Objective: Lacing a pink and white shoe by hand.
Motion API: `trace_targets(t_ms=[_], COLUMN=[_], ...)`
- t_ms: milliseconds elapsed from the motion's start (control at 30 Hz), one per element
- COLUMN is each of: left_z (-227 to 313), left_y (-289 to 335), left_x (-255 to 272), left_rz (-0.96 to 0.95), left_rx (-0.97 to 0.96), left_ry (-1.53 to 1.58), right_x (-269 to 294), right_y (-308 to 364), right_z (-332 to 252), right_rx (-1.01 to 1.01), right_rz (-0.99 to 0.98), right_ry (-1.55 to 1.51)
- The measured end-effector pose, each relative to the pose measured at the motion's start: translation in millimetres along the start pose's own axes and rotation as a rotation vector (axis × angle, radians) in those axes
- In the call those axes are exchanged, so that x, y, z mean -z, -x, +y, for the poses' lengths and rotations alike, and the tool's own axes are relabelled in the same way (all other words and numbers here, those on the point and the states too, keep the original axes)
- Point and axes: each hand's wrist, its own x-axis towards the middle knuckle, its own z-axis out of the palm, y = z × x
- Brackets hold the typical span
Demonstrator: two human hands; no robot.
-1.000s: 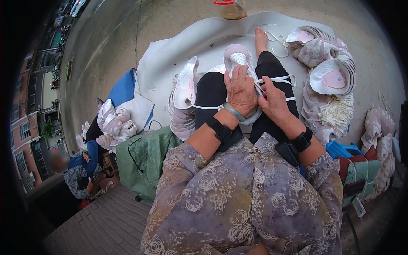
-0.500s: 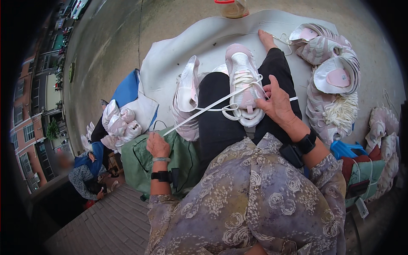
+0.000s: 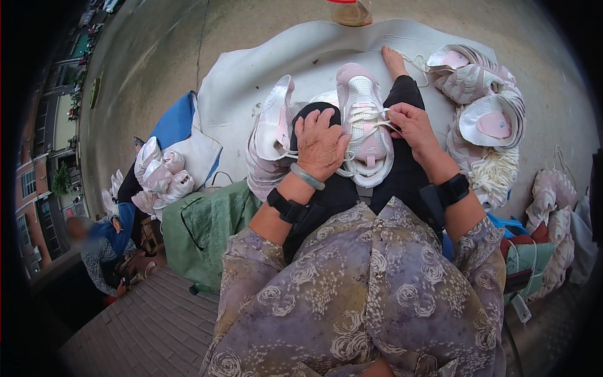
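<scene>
A white and pale pink sneaker (image 3: 366, 147) lies across my lap between my knees, toe pointing away from me. A white shoelace (image 3: 364, 116) is threaded through its upper eyelets. My right hand (image 3: 414, 129) pinches the lace at the shoe's right side. Beside the shoe's left edge is my left hand (image 3: 320, 146), back up, fingers bent and apart over my knee, thumb close to a lace loop. Left of my knee stand nested sneakers (image 3: 270, 138) of the same kind.
Stacked sneakers (image 3: 487, 94) and a bunch of white laces (image 3: 493, 168) lie at the right on a pale sheet (image 3: 264, 81). A green bag (image 3: 207, 229) sits at my left. Farther left is another person (image 3: 103, 251) near bundled shoes (image 3: 164, 173). A red-rimmed jar (image 3: 350, 12) stands beyond.
My left hand has moved right and away from me, from the pulled-out lace end to the shoe's left side. My right hand has gone from spread fingers to pinching the lace.
</scene>
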Motion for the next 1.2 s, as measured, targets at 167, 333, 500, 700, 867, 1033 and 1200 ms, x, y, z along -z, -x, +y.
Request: trace_targets(t_ms=[167,333,500,700,867,1033,1200], left_z=[4.1,20.2,40.0,29.2,39.7,50.0,62.6], left_y=[2.4,3.4,31.9,35.7,35.5,31.2,20.9], left_x=[1.5,20.1,58.8,87.3,81.0,89.5,103.8], left_rz=[-0.067,-0.088,-0.388,-0.492,-0.504,-0.472,-0.542], left_rx=[-0.026,-0.129,-0.288,-0.203,-0.223,-0.117,-0.168], left_ry=[0.016,0.088,0.331,0.353,0.447,0.5,0.663], right_x=[9.2,0.0,1.3,5.9,14.6,24.1,9.9], right_y=[-8.8,-5.4,-0.4,4.9,11.1,18.4,21.0], right_z=[2.7,-3.0,-1.8,1.3,12.4,3.7,0.4], right_rx=[-0.077,-0.105,-0.079,0.015,0.256,0.912,1.09], right_rz=[-0.148,-0.056,-0.011,-0.003,-0.033,0.306,0.192], right_ry=[-0.244,-0.137,-0.14,-0.086,0.372,0.972,1.156])
